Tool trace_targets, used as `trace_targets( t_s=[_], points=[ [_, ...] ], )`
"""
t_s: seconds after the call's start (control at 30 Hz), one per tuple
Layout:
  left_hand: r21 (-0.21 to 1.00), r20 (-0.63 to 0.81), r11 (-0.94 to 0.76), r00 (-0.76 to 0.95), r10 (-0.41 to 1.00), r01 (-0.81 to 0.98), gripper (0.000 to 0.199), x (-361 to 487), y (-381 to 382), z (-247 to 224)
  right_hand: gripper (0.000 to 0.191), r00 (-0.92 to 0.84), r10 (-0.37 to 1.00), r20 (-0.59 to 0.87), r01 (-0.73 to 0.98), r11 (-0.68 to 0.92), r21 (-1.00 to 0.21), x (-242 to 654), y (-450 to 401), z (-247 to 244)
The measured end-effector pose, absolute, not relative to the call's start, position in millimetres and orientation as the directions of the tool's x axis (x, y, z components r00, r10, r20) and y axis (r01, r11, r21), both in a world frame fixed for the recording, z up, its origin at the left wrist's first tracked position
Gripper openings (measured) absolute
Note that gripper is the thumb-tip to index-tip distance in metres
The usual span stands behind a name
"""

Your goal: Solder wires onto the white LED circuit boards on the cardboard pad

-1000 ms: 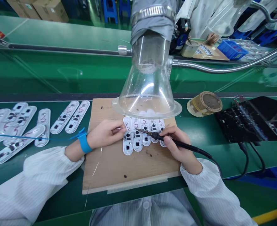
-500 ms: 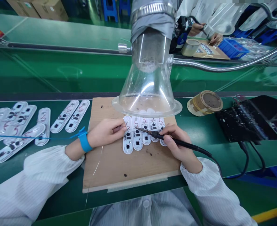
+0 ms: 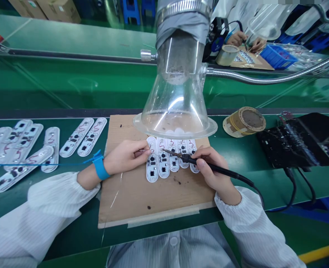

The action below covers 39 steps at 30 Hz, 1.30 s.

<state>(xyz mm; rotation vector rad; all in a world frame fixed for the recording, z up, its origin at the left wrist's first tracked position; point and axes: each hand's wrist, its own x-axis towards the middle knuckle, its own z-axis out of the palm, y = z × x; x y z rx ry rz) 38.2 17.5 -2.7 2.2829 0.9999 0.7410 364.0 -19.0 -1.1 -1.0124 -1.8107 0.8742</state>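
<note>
Several white oblong boards (image 3: 152,163) with black parts and thin red wires lie side by side on a brown cardboard sheet (image 3: 133,204). My right hand (image 3: 213,167) grips a soldering iron (image 3: 189,159) like a pen, its tip over the second board from the left. At the left edge of the row, my left hand (image 3: 129,156) is closed in a pinch on a thin strand that looks like solder wire (image 3: 144,150). A blue wrist strap (image 3: 100,166) circles my left wrist.
A clear fume hood (image 3: 175,108) hangs low over the boards' far ends. More boards (image 3: 82,137) lie on the green bench at left. To the right stand a round tin (image 3: 244,122) and a black box (image 3: 290,145) with cables. Across the bench, another person's hands (image 3: 258,44) work.
The soldering iron's tip has shifted very slightly to the right and up, with my right hand. My left hand stays almost still. The other person's hands across the bench have moved.
</note>
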Motion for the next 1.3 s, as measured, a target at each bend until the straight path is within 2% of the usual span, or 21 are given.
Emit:
trace_targets(
  t_s=[0.67,1.3],
  points=[
    [0.668,0.208,-0.545,0.577,0.790,0.506,0.030,37.6,18.0,-3.0,0.012,-0.308,0.894,0.326,0.296,0.416,-0.860,364.1,-18.7,0.0],
    [0.668,0.214,-0.545,0.571,0.793,0.507,0.032,39.0,18.3,-1.8,0.020,-0.293,0.900,0.323,0.297,0.406,-0.864,361.8,-18.3,3.7]
  ],
)
